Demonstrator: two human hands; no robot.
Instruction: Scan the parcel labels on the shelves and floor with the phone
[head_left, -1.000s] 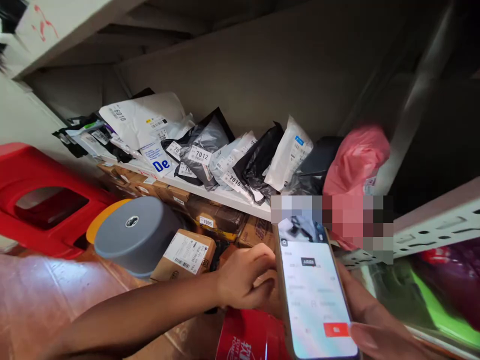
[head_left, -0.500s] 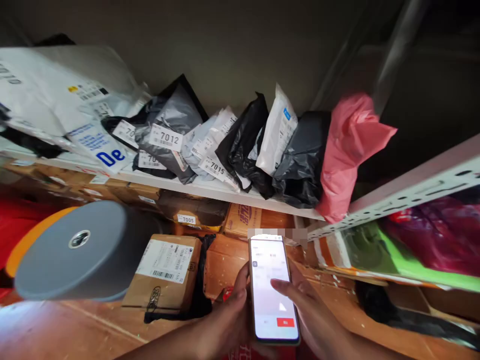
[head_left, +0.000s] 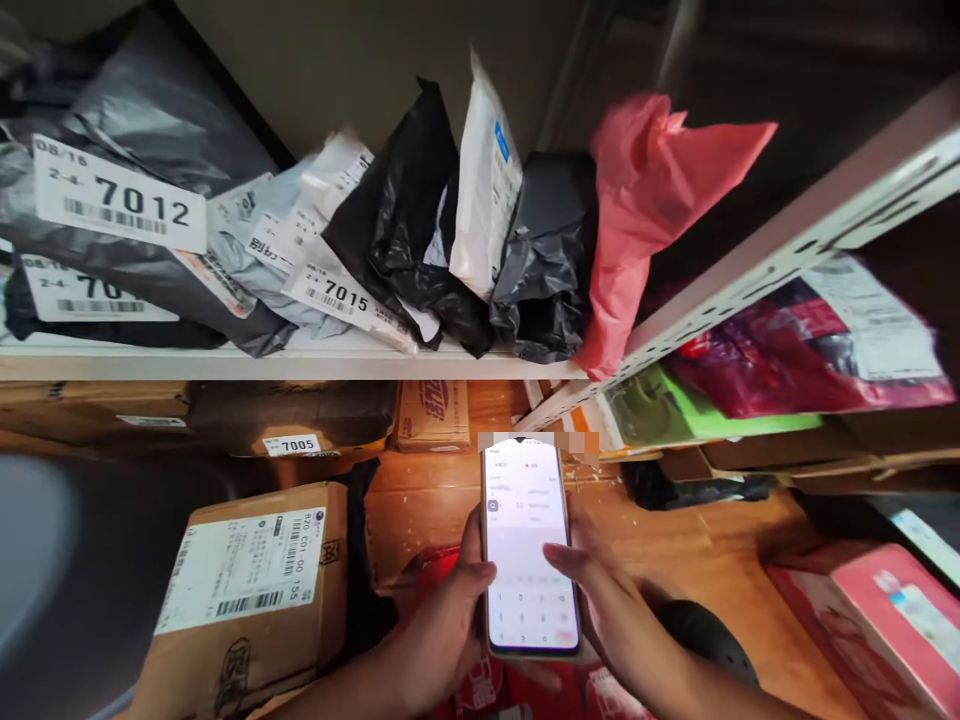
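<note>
A smartphone [head_left: 525, 560] with a lit screen is held upright at the lower middle, gripped from both sides. My left hand [head_left: 450, 610] is closed around its left edge, thumb along the side. My right hand [head_left: 607, 600] wraps the right edge, and its thumb lies over the screen. A number keypad shows on the lower part of the display. Fingers behind the phone are mostly hidden. Below the phone are red packages [head_left: 540, 690]. To the left stands a cardboard box [head_left: 330, 570] with a white shipping label.
A white shelf [head_left: 315, 366] carries grey, black and white mailer bags and a pink bag [head_left: 630, 220]. Under it sit boxes, one labelled 7005 [head_left: 292, 443]. A slanted metal post [head_left: 750, 270] rises at right, beside a magenta parcel [head_left: 750, 360] and a pink box [head_left: 885, 620].
The view has moved closer to the shelf and turned right; the grey cylinder has mostly left the frame. The phone screen now shows a number keypad instead of a red button. Both hands still hold it.
</note>
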